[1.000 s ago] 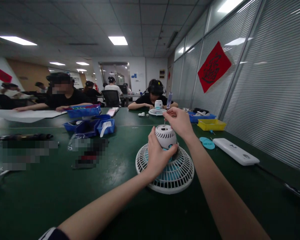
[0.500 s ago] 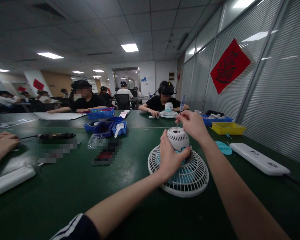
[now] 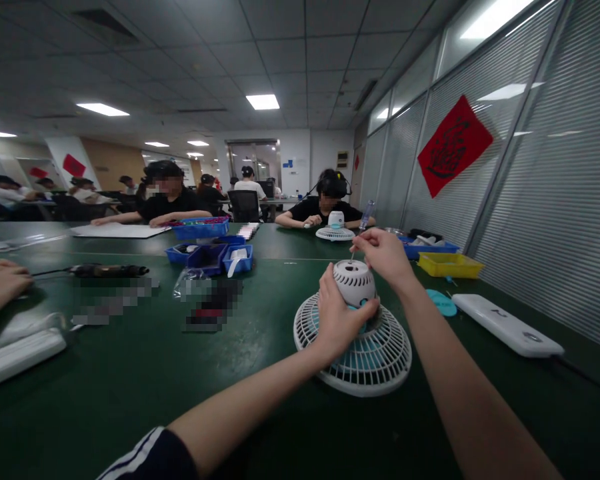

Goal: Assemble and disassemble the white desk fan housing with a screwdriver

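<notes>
A white fan [image 3: 355,373] lies grille-down on the green table, its round motor housing on top and pale blue blades showing through the bars. My left hand [image 3: 341,310] is wrapped around the housing from the left, with the thumb across its near side. Above the housing, my right hand [image 3: 384,253] pinches a screwdriver [image 3: 367,215] with a clear bluish handle. The screwdriver leans slightly right, and its tip meets the top of the housing by a dark opening. Whether the tip sits in a screw is too small to tell.
To the right are a yellow tray [image 3: 450,265], a light blue disc [image 3: 441,303] and a long white fan part [image 3: 507,325] with a cable. Blue bins [image 3: 207,260] and an electric screwdriver [image 3: 109,271] lie left. Across the table a co-worker sits behind another fan [image 3: 335,227].
The screwdriver tilts more to the right, and my right hand has shifted slightly down. My left hand keeps its grip on the fan. The co-worker opposite has raised a hand.
</notes>
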`<state>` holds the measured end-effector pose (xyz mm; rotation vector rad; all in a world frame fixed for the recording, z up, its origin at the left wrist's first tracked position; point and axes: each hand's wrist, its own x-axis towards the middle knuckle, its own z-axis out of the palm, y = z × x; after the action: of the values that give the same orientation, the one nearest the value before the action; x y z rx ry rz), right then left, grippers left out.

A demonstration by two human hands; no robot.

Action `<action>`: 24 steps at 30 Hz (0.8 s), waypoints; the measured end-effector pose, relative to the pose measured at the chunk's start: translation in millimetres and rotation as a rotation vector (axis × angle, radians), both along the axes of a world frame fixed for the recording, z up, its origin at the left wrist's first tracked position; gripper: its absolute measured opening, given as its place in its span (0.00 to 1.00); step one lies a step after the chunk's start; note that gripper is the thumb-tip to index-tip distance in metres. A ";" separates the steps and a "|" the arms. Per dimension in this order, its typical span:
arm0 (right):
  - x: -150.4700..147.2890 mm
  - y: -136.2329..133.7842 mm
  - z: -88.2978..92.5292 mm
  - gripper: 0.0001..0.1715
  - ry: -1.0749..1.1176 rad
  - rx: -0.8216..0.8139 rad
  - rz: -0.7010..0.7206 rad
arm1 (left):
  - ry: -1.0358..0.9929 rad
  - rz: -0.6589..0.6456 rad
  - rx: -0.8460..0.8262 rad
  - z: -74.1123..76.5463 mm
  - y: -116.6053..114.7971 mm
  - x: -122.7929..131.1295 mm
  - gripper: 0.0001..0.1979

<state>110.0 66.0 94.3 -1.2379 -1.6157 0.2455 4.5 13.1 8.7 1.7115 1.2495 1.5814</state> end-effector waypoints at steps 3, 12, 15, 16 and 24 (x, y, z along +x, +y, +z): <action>0.3 -1.9 1.2 0.09 0.005 -0.026 0.033 | 0.007 -0.005 -0.015 1.5 -0.2 -0.7 0.46; 0.3 -8.7 1.9 0.08 -0.111 0.044 -0.037 | 0.008 -0.015 -0.030 2.6 -1.8 -2.2 0.46; 2.1 -6.0 0.6 0.08 -0.105 0.056 -0.054 | 0.015 -0.009 -0.037 6.4 -2.0 -2.8 0.46; 2.7 -5.5 0.7 0.08 -0.090 0.040 -0.047 | 0.012 0.000 -0.035 9.3 -1.8 -3.8 0.46; 16.9 -9.8 8.5 0.06 -0.045 -0.133 0.123 | 0.151 0.044 -0.031 49.6 6.7 -30.4 0.24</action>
<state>126.9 56.2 102.8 -1.2538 -1.7401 0.4104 -25.9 19.8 58.2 1.8238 1.3855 1.4722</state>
